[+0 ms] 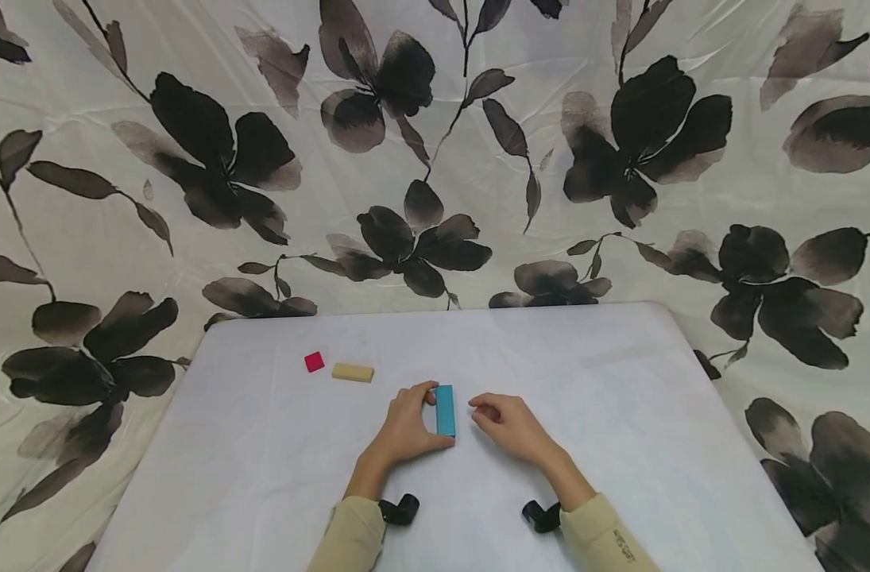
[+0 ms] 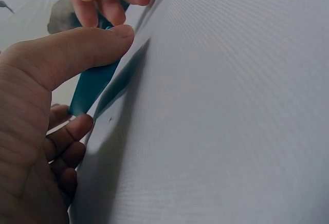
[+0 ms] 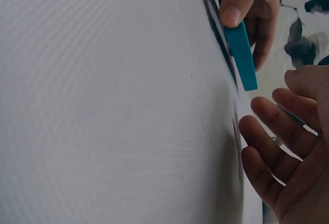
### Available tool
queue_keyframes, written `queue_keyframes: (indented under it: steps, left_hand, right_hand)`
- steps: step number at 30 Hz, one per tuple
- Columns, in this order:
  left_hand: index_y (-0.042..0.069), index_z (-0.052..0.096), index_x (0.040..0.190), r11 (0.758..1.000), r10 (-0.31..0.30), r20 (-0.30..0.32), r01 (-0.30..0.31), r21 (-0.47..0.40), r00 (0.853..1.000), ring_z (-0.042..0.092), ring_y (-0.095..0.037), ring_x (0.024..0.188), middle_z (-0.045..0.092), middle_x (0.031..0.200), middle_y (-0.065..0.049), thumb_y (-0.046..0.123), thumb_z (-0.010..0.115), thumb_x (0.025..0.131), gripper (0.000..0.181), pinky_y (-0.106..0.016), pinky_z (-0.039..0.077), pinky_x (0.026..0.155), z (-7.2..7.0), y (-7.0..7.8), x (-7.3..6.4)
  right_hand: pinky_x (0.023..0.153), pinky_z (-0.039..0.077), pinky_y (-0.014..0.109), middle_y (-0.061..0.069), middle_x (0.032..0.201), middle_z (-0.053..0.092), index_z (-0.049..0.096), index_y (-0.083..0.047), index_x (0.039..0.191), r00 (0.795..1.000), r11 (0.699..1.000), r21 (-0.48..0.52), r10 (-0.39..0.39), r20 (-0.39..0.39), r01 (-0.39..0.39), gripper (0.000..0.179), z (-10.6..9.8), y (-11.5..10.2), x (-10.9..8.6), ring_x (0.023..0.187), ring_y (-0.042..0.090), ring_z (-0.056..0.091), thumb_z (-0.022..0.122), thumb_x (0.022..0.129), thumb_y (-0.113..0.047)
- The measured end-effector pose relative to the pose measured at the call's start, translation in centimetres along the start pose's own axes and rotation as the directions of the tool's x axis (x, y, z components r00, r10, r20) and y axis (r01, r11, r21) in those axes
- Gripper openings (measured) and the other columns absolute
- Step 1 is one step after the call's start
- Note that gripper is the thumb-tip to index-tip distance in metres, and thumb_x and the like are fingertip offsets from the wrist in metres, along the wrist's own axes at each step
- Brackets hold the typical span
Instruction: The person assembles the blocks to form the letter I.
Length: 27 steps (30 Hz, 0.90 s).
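Observation:
My left hand [image 1: 404,427] pinches a blue rectangular block [image 1: 445,411] by its two ends, thumb at the near end and fingertips at the far end. In the left wrist view the thumb crosses in front of the block [image 2: 91,88] and hides part of it. A shadow lies on the white cloth beside it; the block looks just above the surface. To the right of the block, apart from it, is my right hand [image 1: 512,427], holding nothing. Its fingers are loosely bent, as the right wrist view shows, with the block [image 3: 241,57] beyond them.
On the white table [image 1: 585,365], left of centre, lie a yellow rectangular block [image 1: 352,372] and a small red block [image 1: 314,362]. Black wrist-worn devices [image 1: 404,510] sit at both cuffs. A floral cloth [image 1: 506,199] hangs behind the table.

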<state>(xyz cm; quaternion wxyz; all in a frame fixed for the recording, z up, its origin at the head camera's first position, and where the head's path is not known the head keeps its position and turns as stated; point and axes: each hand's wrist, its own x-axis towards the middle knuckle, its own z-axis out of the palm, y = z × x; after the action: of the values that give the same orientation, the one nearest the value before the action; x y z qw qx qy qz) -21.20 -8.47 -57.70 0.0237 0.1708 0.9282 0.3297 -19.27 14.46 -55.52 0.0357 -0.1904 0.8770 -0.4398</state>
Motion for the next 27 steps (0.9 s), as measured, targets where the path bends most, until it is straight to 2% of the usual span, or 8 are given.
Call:
queue_keyframes:
  steps: [9,19,27]
  left_hand:
    - [0.009,0.047,0.138,1.0,0.01,-0.002,-0.01,0.009,1.0,0.046,-0.017,0.098,0.054,0.102,0.006,0.05,0.087,0.061,0.096,-0.041,0.039,0.086,0.1,-0.2,0.2]
    - [0.01,0.047,0.138,1.0,-0.017,0.002,0.017,-0.002,1.0,0.046,-0.018,0.098,0.053,0.102,0.007,0.051,0.087,0.06,0.097,-0.041,0.04,0.084,0.2,-0.3,0.0]
    - [0.009,0.048,0.137,1.0,-0.004,-0.009,0.004,-0.003,1.0,0.046,-0.017,0.097,0.053,0.101,0.007,0.051,0.087,0.06,0.096,-0.04,0.039,0.084,0.1,-0.3,0.2]
  right_hand:
    - [0.071,0.05,0.028,-0.007,0.095,0.068,0.068,-0.008,0.116,1.0,1.0,0.002,-0.01,0.012,0.01,0.025,0.6,-0.1,0.9,0.079,0.007,0.06,0.063,0.096,-0.02]
    - [0.073,0.05,0.029,-0.002,0.098,0.069,0.067,-0.006,0.117,1.0,0.999,0.037,-0.015,0.021,0.014,0.025,1.2,-0.5,1.4,0.081,0.009,0.061,0.063,0.096,-0.019]
    - [0.071,0.05,0.029,-0.004,0.094,0.068,0.067,-0.007,0.116,1.0,0.999,0.036,-0.028,0.014,0.028,0.025,1.4,-0.4,1.8,0.078,0.008,0.06,0.064,0.095,-0.018]
